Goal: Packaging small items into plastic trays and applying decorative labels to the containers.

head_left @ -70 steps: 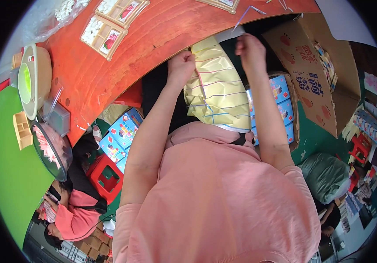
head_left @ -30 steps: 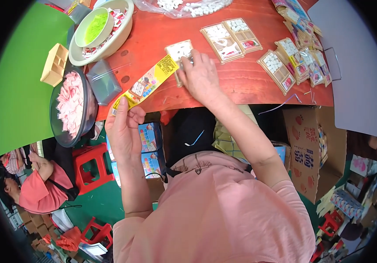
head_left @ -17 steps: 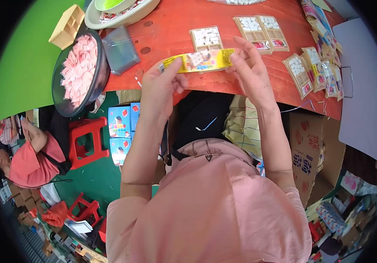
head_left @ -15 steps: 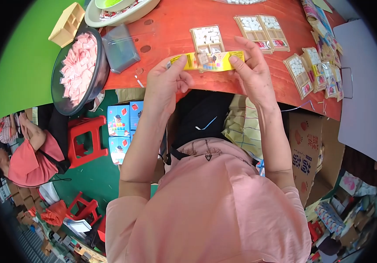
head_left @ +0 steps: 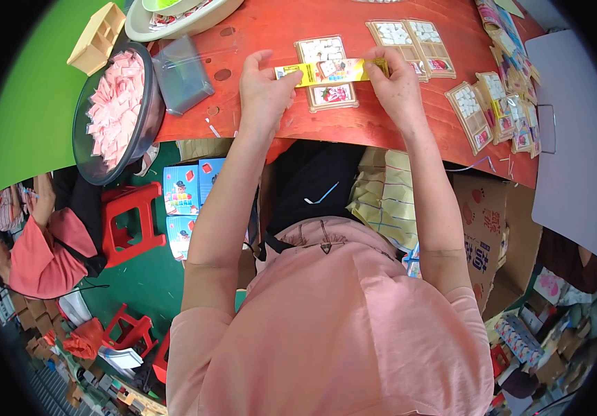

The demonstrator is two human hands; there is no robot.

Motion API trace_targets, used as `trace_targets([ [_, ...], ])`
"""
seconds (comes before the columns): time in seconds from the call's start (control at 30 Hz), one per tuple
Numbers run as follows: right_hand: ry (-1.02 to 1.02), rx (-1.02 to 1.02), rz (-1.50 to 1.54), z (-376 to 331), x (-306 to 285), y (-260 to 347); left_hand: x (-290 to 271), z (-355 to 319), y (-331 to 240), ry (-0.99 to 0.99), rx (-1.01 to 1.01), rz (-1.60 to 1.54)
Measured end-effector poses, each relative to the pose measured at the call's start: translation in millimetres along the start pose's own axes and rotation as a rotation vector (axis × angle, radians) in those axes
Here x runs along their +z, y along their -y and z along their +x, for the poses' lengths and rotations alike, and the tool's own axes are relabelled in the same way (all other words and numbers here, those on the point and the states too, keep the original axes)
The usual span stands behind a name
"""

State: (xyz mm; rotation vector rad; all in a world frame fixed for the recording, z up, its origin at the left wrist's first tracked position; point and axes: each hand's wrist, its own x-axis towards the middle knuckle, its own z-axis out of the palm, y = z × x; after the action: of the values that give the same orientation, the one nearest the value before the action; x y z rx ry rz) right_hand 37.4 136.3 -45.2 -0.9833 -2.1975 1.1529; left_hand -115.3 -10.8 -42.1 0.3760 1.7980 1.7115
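from the head camera, i see the left hand (head_left: 268, 93) pinching the left end of a printed yellow strip (head_left: 336, 71), thumb on its near side; the right hand (head_left: 397, 87) pinches the other end. the strip is stretched crosswise over the middle of a tan tray (head_left: 334, 107), white pieces (head_left: 321, 48) showing beyond it and a red-pictured card (head_left: 333, 93) on the near side. whether it touches the tray, i can't tell. the tray sits near the front edge of the red table (head_left: 343, 128). left stands a dark bowl (head_left: 154, 104) of pink packets (head_left: 117, 104).
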Motion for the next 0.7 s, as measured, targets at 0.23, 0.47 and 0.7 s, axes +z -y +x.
trace_targets([
  [0.23,0.002,-0.012,-0.058,3,10,-4,3,3,12,-0.043,-0.060,0.049],
  [0.47,-0.061,-0.342,-0.420,-1,23,-13,8,9,28,-0.157,0.197,0.461],
  [0.7,-0.018,-0.442,-0.579,-49,32,3,-14,-37,35,-0.231,0.461,0.827],
])
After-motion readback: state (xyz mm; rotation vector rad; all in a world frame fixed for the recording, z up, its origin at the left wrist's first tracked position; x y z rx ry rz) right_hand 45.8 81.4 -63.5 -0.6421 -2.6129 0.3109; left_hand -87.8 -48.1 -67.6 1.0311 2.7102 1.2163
